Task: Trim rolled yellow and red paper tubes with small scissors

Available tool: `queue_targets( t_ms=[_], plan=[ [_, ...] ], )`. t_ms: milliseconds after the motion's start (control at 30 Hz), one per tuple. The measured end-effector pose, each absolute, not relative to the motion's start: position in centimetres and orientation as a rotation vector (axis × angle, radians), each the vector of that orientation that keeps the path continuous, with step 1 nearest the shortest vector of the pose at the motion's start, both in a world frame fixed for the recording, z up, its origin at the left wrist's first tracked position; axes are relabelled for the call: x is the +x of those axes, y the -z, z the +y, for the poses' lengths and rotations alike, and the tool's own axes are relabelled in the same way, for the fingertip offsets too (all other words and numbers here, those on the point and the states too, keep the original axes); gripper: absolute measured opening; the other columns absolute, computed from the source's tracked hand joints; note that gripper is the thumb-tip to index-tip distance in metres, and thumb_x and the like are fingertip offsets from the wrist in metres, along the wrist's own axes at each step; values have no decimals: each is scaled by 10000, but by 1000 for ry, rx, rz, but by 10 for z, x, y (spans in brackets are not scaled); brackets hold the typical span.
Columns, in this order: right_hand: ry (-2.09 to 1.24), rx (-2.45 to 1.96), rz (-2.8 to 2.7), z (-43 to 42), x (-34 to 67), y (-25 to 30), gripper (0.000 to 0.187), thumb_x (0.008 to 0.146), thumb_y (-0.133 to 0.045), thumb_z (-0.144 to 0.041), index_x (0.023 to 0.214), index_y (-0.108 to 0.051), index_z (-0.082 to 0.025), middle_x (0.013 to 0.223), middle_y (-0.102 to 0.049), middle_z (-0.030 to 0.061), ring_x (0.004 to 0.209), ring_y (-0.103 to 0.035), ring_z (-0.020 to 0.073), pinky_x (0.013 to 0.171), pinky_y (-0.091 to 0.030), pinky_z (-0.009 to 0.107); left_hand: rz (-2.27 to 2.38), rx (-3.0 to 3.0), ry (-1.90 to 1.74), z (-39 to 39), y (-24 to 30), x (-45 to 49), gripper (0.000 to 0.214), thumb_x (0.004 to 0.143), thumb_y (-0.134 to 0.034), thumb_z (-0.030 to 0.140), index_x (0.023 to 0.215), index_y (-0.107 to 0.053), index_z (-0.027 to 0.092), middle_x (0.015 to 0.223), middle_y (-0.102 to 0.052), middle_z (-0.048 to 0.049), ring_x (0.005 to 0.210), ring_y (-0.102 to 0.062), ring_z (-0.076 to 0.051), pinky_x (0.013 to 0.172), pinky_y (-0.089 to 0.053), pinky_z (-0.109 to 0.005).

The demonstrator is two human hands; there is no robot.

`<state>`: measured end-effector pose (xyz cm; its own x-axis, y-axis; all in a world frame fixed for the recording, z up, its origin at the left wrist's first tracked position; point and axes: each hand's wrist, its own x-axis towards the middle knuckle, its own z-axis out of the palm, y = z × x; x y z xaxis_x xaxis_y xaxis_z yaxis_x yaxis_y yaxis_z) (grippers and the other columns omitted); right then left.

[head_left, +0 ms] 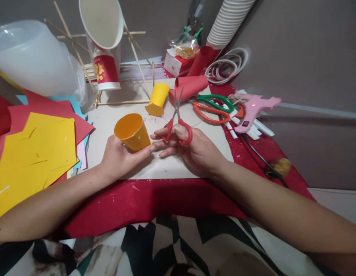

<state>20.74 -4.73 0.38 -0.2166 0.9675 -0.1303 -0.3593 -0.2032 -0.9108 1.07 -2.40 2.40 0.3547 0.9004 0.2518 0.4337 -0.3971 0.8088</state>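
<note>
My left hand (120, 157) is wrapped round a yellow paper cup (132, 131), tilted with its open mouth toward me, just above a white board (178, 165). My right hand (192, 147) has its fingers through the red handles of a small pair of scissors (178, 119), blades pointing away and nearly closed. The fingertips of both hands meet beside the cup. A second yellow cup (157, 99) stands upside down further back on the board.
Yellow and red paper sheets (34, 149) lie at left. A red paper cone (189, 88), green and orange scissors (214, 107), a pink glue gun (252, 109) with cord, a stack of white cups (228, 21), a red-and-white cup (104, 46) and wooden sticks (123, 102) crowd the back.
</note>
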Motion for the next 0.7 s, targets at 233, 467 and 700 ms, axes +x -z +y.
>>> queue_targets(
  t_ms=[233, 467, 700],
  plan=[
    [-1223, -1111, -1068, -42, 216, -11, 448, 722, -766, -594, 703, -721, -149, 702, -705, 41, 613, -637, 112, 521, -505, 200, 1130, 1933, -783, -15, -26, 10, 465, 712, -789, 439, 1040, -563, 200, 1036, -656, -73, 956, -622, -227, 831, -508, -355],
    [-1081, -1125, -1209, -38, 221, -15, 543, 679, -783, -599, 483, -538, -156, 506, -525, -30, 497, -441, 64, 477, -362, 206, 1063, 1876, -597, -11, -28, 5, 615, 723, -778, 408, 1226, -484, 210, 1052, -656, -64, 1029, -642, -215, 897, -501, -356],
    [-1268, -1040, -1128, -37, 220, -12, 516, 711, -732, -654, 629, -667, -149, 580, -619, -1, 493, -535, 78, 440, -424, 189, 1062, 2411, -441, -12, -28, 2, 513, 774, -733, 337, 1239, -560, 204, 1162, -668, -94, 1079, -610, -255, 945, -474, -416]
  ],
)
